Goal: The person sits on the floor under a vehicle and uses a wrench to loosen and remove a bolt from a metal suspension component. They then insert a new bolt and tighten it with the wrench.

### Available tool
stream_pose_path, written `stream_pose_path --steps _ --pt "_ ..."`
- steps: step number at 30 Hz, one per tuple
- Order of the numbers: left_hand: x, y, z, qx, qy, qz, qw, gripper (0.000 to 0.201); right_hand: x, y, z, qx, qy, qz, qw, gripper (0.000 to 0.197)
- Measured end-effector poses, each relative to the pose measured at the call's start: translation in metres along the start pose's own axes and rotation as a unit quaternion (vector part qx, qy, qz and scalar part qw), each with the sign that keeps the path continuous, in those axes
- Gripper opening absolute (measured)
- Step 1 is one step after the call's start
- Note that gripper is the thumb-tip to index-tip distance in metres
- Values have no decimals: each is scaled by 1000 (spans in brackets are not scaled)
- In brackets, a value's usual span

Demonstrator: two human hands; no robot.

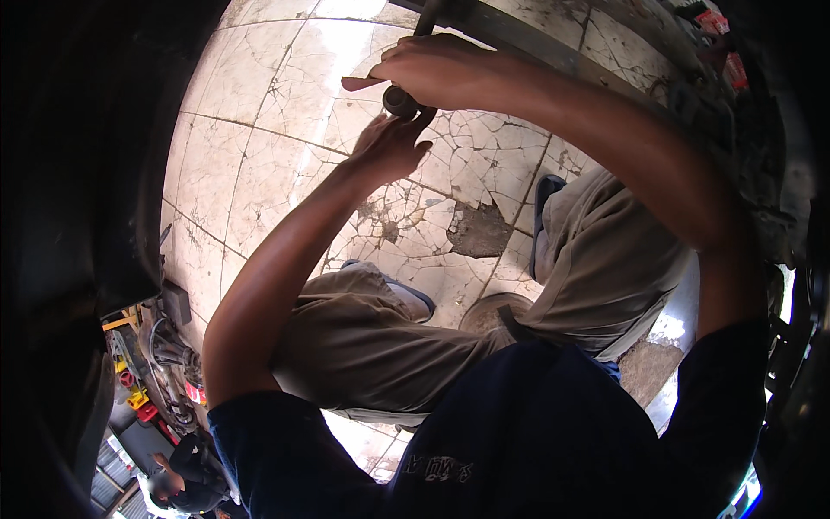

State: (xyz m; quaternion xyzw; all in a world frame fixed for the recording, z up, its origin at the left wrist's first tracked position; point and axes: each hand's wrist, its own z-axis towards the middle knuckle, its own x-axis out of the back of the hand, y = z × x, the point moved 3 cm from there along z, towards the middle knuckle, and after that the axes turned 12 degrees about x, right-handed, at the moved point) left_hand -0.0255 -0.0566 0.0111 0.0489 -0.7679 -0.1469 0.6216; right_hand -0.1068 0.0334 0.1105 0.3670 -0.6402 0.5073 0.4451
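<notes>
A dark metal rod [425, 21] with a round, hollow-looking end [399, 101] is up at the top middle, above the tiled floor. Over the rod, my right hand [441, 71] is closed, pinching a reddish-brown sheet [362, 84] that looks like sandpaper and sticks out to the left. My left hand [391, 149] is just below the round end, its fingers curled up against the metal part and its thumb apart. Its fingertips are partly hidden behind the part. How far the sheet wraps round the rod is hidden under my right hand.
Cracked white tiles [259, 164] cover the floor, with a broken patch [480, 230] between my feet. A round stool edge [497, 311] shows by my legs. A dark beam [519, 35] crosses at the upper right. Tools and parts [164, 355] lie lower left, near another person [194, 476].
</notes>
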Motion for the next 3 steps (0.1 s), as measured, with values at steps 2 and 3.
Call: stream_pose_path --steps 2,3 --pt "-3 -10 4 -22 51 47 997 69 -1 0 -3 12 17 3 1000 41" --pt "-5 -19 12 26 22 36 999 69 -1 0 -4 18 25 5 1000 45"
